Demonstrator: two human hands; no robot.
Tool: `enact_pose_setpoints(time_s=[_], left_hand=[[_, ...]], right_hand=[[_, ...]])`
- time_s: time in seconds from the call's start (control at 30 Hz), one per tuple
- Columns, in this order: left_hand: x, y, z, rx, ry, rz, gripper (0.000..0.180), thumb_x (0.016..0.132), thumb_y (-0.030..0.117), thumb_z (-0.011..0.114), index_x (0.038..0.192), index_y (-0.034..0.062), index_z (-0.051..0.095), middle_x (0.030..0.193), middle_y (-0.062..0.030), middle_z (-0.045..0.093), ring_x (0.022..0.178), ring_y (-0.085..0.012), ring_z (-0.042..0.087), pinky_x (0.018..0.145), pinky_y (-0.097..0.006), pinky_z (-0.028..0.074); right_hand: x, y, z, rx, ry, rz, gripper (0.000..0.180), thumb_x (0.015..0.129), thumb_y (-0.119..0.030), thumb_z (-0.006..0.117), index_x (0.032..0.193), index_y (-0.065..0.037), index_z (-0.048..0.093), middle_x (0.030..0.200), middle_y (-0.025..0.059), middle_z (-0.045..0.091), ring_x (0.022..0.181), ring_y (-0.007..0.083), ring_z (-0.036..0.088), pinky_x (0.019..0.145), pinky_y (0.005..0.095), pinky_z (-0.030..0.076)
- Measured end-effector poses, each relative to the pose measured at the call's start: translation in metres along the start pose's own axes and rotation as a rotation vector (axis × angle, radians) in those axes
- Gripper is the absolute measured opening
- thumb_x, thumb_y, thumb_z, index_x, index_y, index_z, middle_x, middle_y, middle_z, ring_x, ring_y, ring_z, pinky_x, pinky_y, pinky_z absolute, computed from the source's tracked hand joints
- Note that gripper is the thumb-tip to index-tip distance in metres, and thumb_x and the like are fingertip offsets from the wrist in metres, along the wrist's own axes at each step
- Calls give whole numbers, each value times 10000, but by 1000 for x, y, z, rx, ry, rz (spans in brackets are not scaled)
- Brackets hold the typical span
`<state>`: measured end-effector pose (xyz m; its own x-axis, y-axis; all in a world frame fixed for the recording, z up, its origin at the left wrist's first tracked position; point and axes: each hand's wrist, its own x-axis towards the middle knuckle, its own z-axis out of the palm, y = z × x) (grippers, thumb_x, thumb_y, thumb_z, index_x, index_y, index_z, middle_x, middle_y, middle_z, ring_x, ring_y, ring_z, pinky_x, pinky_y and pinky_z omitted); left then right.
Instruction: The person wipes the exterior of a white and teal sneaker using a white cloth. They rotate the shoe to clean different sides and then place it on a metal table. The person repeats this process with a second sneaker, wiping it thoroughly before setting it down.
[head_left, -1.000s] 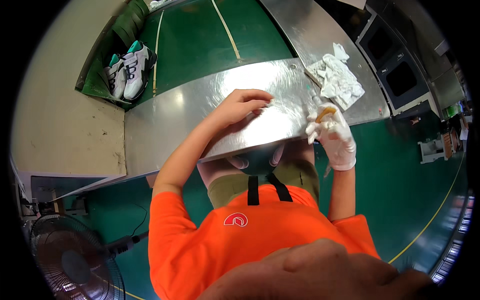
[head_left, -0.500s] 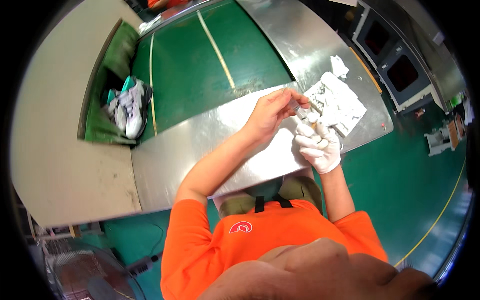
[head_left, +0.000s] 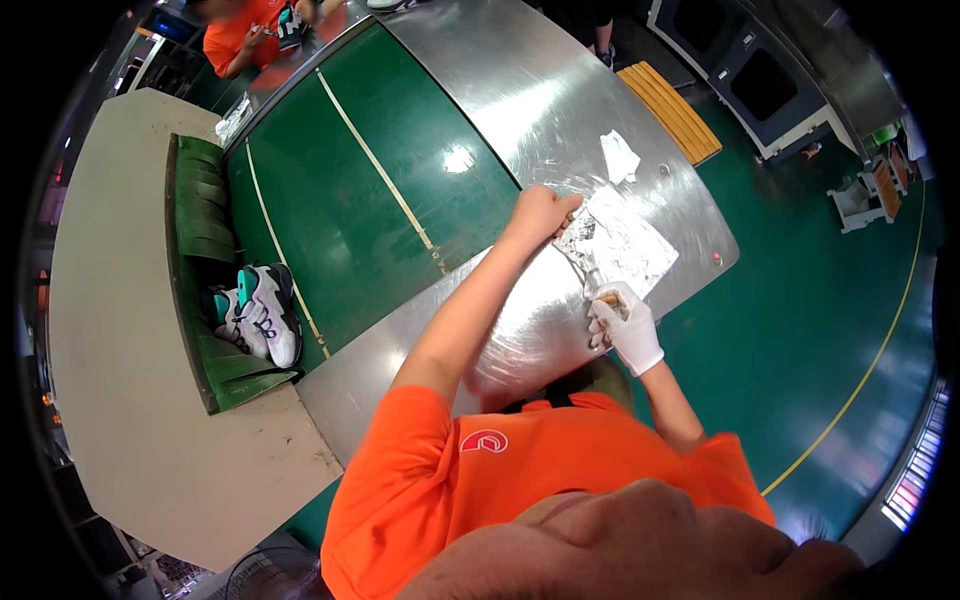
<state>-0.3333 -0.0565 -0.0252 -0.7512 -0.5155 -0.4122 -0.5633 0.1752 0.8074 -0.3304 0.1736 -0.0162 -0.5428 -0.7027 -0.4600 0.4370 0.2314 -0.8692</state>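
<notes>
Crumpled white cloth [head_left: 622, 240] lies on the steel bench [head_left: 520, 90] between my hands, bare left hand [head_left: 540, 213] pinning its far edge, gloved right hand [head_left: 626, 328] clamped on a small brush-like tool [head_left: 594, 282]; I judge dabbing underway, needing steady pressure.

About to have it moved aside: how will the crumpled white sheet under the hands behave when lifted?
The crumpled white sheet looks thin and creased, so probably floppy and light. On the smooth steel table it may slide when pushed. The left hand pinning its edge suggests it shifts easily.
</notes>
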Motion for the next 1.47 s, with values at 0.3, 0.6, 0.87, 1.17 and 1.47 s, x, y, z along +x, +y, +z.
enact_pose_setpoints(time_s=[0.3,0.6,0.87,1.17,1.47], left_hand=[[-49,-49,-15,-43,-16,-34,417,796,373,715,725,-29,629,666,-133,646,590,-190,637,529,-326,514],[-286,-181,14,938,-35,795,888,777,310,694,1466,18,215,1509,-280,153,1405,-468,124,1052,-697,123],[-283,-195,29,1052,96,876,726,803,165,656,1409,-22,303,1484,-283,230,1387,-464,198,1068,-678,140],[-287,-201,31,1042,196,902,619,783,152,683,1312,-11,406,1437,-245,351,1350,-429,311,1061,-620,253],[-361,-286,107,1043,444,741,386,764,71,623,1143,135,590,1408,-161,428,1343,-352,369,1087,-650,130]], right_hand=[[-81,12,32,2,175,-226,362,816,18,638,1150,-67,528,769,28,575,599,86,566,512,237,500],[-219,131,108,431,344,-31,498,835,-16,640,1291,-34,442,878,59,619,669,145,655,468,166,416],[-284,217,121,524,552,62,244,914,-63,586,1148,-20,533,1002,123,633,790,197,680,606,268,556],[-283,279,66,581,605,25,262,934,-118,586,1166,-9,535,907,132,648,735,204,682,564,266,548],[-264,387,-9,257,680,-77,283,946,-103,565,1206,-11,502,884,123,637,676,167,662,556,231,511]])
